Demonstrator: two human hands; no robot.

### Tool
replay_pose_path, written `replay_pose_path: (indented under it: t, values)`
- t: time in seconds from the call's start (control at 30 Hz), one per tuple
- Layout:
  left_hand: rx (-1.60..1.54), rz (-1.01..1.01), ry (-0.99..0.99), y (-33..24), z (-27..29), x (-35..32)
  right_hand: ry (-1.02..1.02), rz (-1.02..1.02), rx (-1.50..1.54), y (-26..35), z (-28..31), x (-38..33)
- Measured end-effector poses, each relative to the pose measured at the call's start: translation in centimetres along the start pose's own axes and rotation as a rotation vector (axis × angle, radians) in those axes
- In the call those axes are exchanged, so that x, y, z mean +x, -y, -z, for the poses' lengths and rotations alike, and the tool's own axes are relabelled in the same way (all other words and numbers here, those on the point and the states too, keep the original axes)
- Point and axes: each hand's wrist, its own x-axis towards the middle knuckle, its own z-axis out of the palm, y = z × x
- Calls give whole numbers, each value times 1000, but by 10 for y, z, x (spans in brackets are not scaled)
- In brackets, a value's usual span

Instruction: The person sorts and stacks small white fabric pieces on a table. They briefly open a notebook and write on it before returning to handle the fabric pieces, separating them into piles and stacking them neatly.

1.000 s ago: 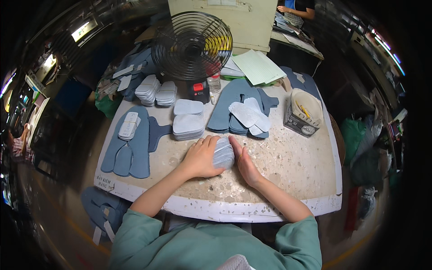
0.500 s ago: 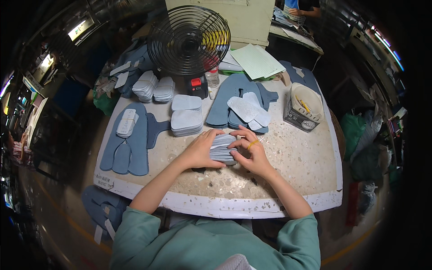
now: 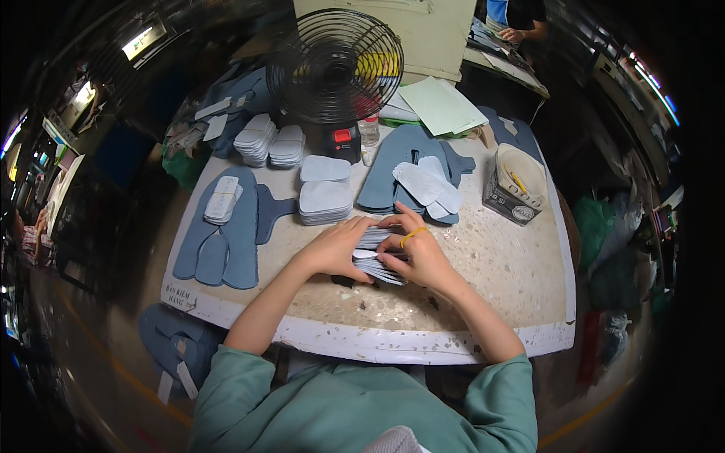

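Note:
My left hand (image 3: 336, 250) is wrapped around the near-left side of a thick stack of light grey fabric pieces (image 3: 375, 268), which stands on edge on the table. At the stack's right side, my right hand (image 3: 420, 257) has its bent fingers and thumb among the pieces, parting them. A pale face of one piece shows in the gap. Around one finger of the right hand sits a yellow rubber band (image 3: 414, 237). Just beyond the left hand lies another stack of light grey rounded pieces (image 3: 325, 198). Grey-blue panels (image 3: 393, 162) topped with loose white pieces (image 3: 427, 183) lie beyond the right hand.
A black fan (image 3: 335, 66) stands at the back. Two banded stacks (image 3: 255, 140) are left of its base. Blue-grey panels (image 3: 215, 253) lie at the left, carrying a banded bundle (image 3: 223, 199). At right stands a cut-open container (image 3: 516, 189). Green-white papers (image 3: 442, 104) lie behind. Another person (image 3: 516, 26) works beyond.
The stack has been parted near its middle, exposing a pale piece between the layers. My right fingers have moved slightly down and left into it. The whole view has shifted a little.

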Motion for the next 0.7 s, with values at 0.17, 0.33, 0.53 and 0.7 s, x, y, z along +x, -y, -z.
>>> replay_pose_path:
  t: [0.17,0.33,0.53,0.7]
  values:
    - [-27,-44,2,5,4,1,111,108,-134,0,2,28]
    - [-62,-1,21,5,6,1,176,230,-468,3,-9,40]
    - [-120,-34,-104,1,-2,6,-238,-303,391,-21,-6,16]
    - [67,-7,-251,-14,-25,9,-275,-489,678,-15,-43,-28]
